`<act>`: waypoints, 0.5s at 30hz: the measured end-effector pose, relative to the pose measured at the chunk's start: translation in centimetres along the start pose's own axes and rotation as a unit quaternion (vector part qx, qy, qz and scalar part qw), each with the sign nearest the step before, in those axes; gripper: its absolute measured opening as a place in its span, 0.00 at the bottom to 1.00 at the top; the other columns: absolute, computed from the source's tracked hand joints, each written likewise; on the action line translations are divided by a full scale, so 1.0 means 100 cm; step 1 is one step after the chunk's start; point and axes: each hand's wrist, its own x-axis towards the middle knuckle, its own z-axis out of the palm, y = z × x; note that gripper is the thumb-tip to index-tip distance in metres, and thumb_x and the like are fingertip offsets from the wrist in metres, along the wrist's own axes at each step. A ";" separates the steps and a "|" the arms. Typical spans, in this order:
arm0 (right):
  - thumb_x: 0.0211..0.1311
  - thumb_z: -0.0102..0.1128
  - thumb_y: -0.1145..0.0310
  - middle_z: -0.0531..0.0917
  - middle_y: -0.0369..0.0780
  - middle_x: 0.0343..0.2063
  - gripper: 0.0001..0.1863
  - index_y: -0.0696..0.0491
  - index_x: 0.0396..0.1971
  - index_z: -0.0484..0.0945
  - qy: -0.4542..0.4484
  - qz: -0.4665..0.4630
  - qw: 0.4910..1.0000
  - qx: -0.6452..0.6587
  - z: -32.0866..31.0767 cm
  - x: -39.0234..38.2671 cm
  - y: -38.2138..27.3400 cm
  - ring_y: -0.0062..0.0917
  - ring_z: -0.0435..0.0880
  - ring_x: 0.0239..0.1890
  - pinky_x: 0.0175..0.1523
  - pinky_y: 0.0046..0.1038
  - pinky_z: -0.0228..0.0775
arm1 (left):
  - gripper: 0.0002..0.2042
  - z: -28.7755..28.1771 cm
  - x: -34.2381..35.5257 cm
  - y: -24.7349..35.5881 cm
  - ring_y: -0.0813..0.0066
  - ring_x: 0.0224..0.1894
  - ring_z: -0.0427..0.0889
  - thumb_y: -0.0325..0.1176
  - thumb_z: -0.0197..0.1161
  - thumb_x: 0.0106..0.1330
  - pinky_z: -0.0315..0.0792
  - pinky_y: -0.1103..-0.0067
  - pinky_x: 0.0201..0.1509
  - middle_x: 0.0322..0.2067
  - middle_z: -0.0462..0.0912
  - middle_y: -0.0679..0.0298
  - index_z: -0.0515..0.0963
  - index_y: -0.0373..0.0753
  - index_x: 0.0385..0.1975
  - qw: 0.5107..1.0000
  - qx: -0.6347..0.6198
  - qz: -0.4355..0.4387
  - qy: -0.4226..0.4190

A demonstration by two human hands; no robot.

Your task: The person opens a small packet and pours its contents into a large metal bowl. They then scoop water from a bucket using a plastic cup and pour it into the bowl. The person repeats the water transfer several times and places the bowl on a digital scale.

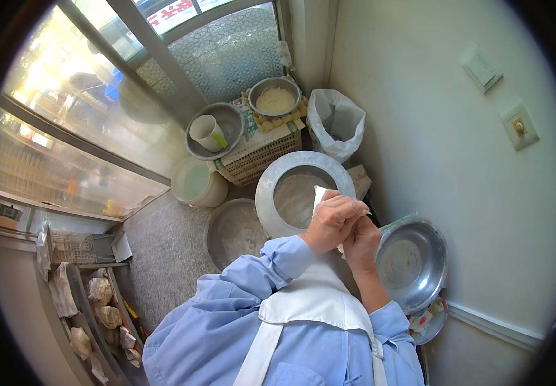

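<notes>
My left hand [330, 222] and my right hand [361, 243] are raised close together in front of my white apron [316, 301], their fingers closed and touching. A thin white sheet-like piece [318, 195] sticks up beside my left hand, and a bit of white also shows between the hands; whether it is paper, plastic or cloth I cannot tell. Beyond the hands stands a large metal pot with a wide rim [271, 183], its inside dusted pale. Right of my right hand, a shiny metal basin [423, 260] rests by the wall.
Another wide basin [216, 248] sits on the floor, near a white bucket of liquid [178, 177]. A crate [262, 157] bears a grey basin with a white jug [207, 132] and a bowl of pale powder [274, 101]. A lined bin [336, 145] stands behind; bagged goods [101, 291] lie left.
</notes>
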 end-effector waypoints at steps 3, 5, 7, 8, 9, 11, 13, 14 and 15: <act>0.50 0.59 0.66 0.79 0.45 0.20 0.09 0.56 0.24 0.75 0.005 -0.013 1.000 0.007 0.002 0.014 0.003 0.37 0.80 0.24 0.27 0.29 0.70 | 0.06 -0.003 0.010 -0.006 0.64 0.46 0.78 0.22 0.57 0.56 0.67 0.72 0.45 0.35 0.81 0.63 0.75 0.41 0.31 0.995 0.026 0.097 -0.018; 0.50 0.58 0.65 0.79 0.45 0.20 0.09 0.56 0.23 0.75 0.006 -0.034 0.999 -0.023 0.004 0.020 0.004 0.37 0.80 0.24 0.27 0.29 0.70 | 0.06 -0.003 0.016 -0.010 0.64 0.45 0.79 0.22 0.56 0.56 0.67 0.71 0.46 0.35 0.81 0.63 0.75 0.41 0.31 0.995 -0.038 0.088 -0.019; 0.49 0.60 0.65 0.78 0.45 0.19 0.09 0.56 0.24 0.75 0.003 -0.072 0.994 -0.076 0.006 0.024 0.006 0.38 0.80 0.23 0.26 0.29 0.71 | 0.04 -0.001 0.020 -0.012 0.64 0.38 0.80 0.21 0.55 0.57 0.71 0.73 0.42 0.31 0.80 0.62 0.75 0.38 0.30 0.993 -0.090 0.074 0.004; 0.49 0.60 0.66 0.78 0.44 0.19 0.09 0.56 0.24 0.75 0.005 -0.077 0.994 -0.076 0.008 0.025 0.007 0.38 0.80 0.22 0.26 0.29 0.71 | 0.04 0.000 0.020 -0.012 0.66 0.35 0.80 0.21 0.55 0.57 0.71 0.75 0.40 0.29 0.80 0.61 0.75 0.37 0.29 0.993 -0.112 0.027 0.007; 0.48 0.61 0.67 0.78 0.44 0.19 0.09 0.57 0.25 0.75 0.007 -0.080 0.994 -0.076 0.009 0.025 0.008 0.38 0.80 0.21 0.25 0.29 0.71 | 0.03 0.002 0.019 -0.010 0.67 0.32 0.80 0.21 0.54 0.58 0.72 0.77 0.38 0.27 0.80 0.61 0.75 0.36 0.29 0.990 -0.135 -0.031 0.010; 0.45 0.63 0.69 0.78 0.43 0.18 0.12 0.57 0.30 0.75 0.017 -0.111 0.989 -0.095 0.013 0.026 0.010 0.36 0.79 0.18 0.22 0.28 0.70 | 0.04 0.008 0.018 -0.007 0.76 0.24 0.76 0.23 0.53 0.62 0.71 0.82 0.30 0.20 0.77 0.62 0.74 0.33 0.27 0.975 -0.194 -0.106 0.032; 0.44 0.64 0.69 0.78 0.42 0.18 0.13 0.58 0.31 0.75 0.011 -0.124 0.985 -0.119 0.016 0.025 0.014 0.35 0.79 0.18 0.22 0.27 0.70 | 0.05 0.012 0.018 -0.009 0.79 0.24 0.74 0.24 0.52 0.63 0.70 0.83 0.30 0.19 0.76 0.64 0.74 0.33 0.27 0.953 -0.231 -0.194 0.026; 0.44 0.64 0.69 0.78 0.42 0.18 0.13 0.59 0.31 0.75 0.007 -0.131 0.982 -0.135 0.018 0.024 0.015 0.34 0.79 0.18 0.22 0.27 0.70 | 0.05 0.013 0.017 -0.011 0.80 0.23 0.73 0.25 0.52 0.63 0.70 0.83 0.30 0.18 0.75 0.65 0.74 0.33 0.27 0.940 -0.252 -0.230 0.025; 0.45 0.64 0.68 0.78 0.41 0.19 0.14 0.59 0.32 0.76 0.007 -0.142 0.980 -0.137 0.020 0.024 0.017 0.33 0.78 0.17 0.21 0.26 0.69 | 0.07 0.014 0.017 -0.013 0.84 0.22 0.71 0.28 0.52 0.64 0.69 0.84 0.28 0.17 0.74 0.68 0.73 0.33 0.26 0.933 -0.259 -0.247 0.029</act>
